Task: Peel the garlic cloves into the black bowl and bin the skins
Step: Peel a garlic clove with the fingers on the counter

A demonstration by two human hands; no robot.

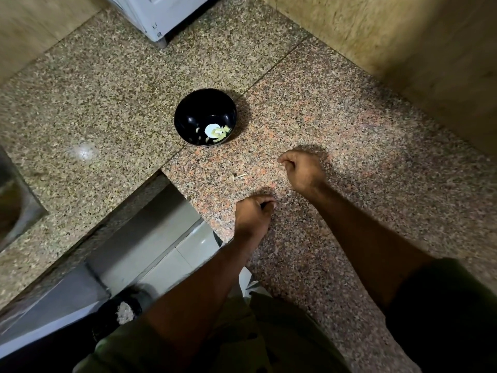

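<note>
On the speckled stone counter, the black bowl sits near the seam between two slabs, well apart from both hands, and pale peeled garlic cloves lie in a small cluster at its bottom beside a bright glare spot. Nearer the person, the right hand rests low over the counter with its fingers curled in and the thumb pressed toward them; it looks like a pinch, but whether a bit of skin is caught in it is too small and dim to tell. The left hand is near the counter's front edge, also with its fingers curled under, and something dark shows between thumb and fingers; what it is cannot be made out. Between the hands and the bowl lies a thin pale sliver, likely a scrap of garlic skin or stem, alone on the stone. No unpeeled cloves show anywhere, so the peeling seems largely done and the step in hand looks like gathering up the loose skins. The next move probably calls for picking up that sliver with a fine fingertip pinch, since it is thin and lies flat, then carrying the scraps to a bin. No bin is clearly visible; the dark round thing on the floor below the counter edge could be one, though that is uncertain.
</note>
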